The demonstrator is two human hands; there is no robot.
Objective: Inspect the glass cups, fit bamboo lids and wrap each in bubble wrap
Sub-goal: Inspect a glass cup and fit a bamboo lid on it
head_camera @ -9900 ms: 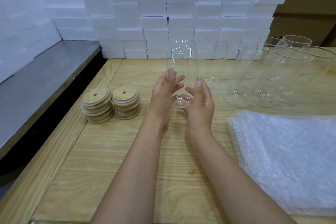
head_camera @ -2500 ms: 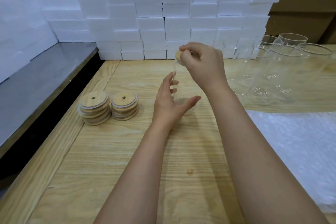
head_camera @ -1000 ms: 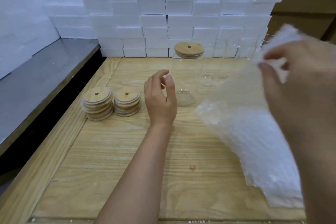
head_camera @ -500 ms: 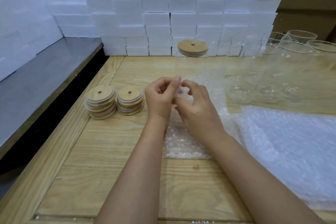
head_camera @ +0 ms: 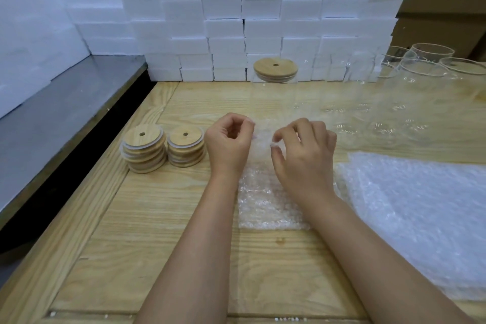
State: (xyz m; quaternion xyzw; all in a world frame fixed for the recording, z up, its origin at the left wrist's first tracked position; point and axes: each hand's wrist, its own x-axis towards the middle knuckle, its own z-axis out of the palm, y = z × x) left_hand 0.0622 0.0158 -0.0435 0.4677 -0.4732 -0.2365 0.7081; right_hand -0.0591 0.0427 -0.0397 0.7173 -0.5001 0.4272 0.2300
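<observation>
While leaning over the wooden worktop, pinched the far edge of a small bubble wrap sheet with the left hand, fingers curled in against the thumb. Did likewise with the right hand, thumb and forefinger nipped on the film just beside the left, the other fingers loosely bent. Had the rest of that sheet lying flat on the worktop between the wrists. Saw the glass cup standing upright just beyond the hands, with its bamboo lid seated on the rim, straw hole up; could not tell whether the lifted edge of the sheet touched the glass. Found two stacks of spare lids side by side just left of the left hand. Noted a cluster of open cups at the far right, and nearer, a thick pile of bubble wrap to the right of the right forearm. Faced a wall of white foam blocks at the back edge, with a grey ledge along the left and cardboard boxes behind the open cups.
</observation>
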